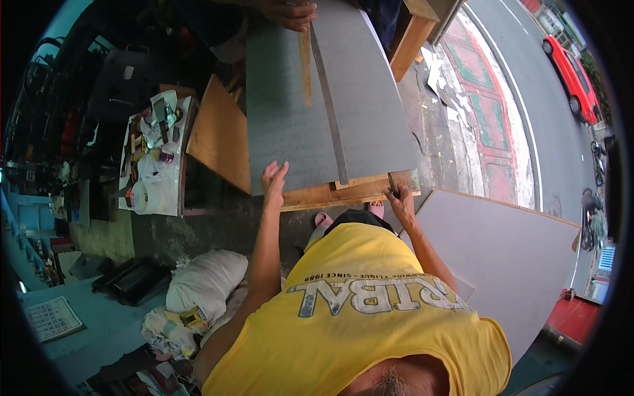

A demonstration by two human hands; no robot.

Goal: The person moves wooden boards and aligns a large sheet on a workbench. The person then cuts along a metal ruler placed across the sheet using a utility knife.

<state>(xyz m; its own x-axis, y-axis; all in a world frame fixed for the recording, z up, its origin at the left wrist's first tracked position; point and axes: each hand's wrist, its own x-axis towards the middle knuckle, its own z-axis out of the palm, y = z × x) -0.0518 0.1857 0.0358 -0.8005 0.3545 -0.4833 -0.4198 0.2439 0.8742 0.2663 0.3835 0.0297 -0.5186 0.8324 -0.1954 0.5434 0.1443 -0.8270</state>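
A large grey sheet (370, 112) lies before me on a wooden frame (307, 197). My left hand (274, 181) is at the sheet's near left corner, thumb and fingers apart. Close to the near right corner, my right hand (400, 201) is closed around a slim dark tool (392, 181) whose kind I cannot make out. A long dark straight strip (328, 99) runs lengthwise over the sheet. Beside it lies a yellowish tapered strip (306, 69), its far end at another person's hand (290, 12).
A small table (179, 191) cluttered with tools and containers stands left, beside a leaning brown board (218, 138). A pale panel (492, 244) leans at my right. White sacks (208, 277) lie lower left. Beyond the pavement, a red car (573, 79) is on the road.
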